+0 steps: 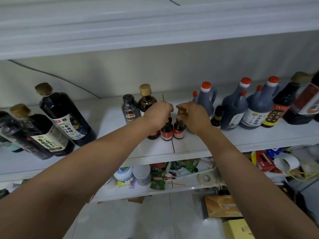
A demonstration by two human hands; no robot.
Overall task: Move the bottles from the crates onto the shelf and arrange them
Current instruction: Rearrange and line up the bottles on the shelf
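Note:
Both my arms reach up to a white shelf (pixel 186 149). My left hand (pixel 158 116) grips the top of a small dark bottle (pixel 167 131) with a red label. My right hand (pixel 195 117) pinches the gold cap of a second small dark bottle (pixel 179 129) standing right beside it. Both small bottles stand upright on the shelf. A third small bottle (pixel 153 134) is partly hidden under my left wrist. Behind them stand a gold-capped bottle (pixel 146 98) and a dark-capped bottle (pixel 129 109).
Large dark bottles (pixel 66 118) stand at the shelf's left. Red-capped jugs (pixel 207 99) and more dark bottles (pixel 283 107) crowd the right. The lower shelf (pixel 155 192) holds packets, tape and containers. Cardboard boxes (pixel 222 207) lie on the floor at lower right.

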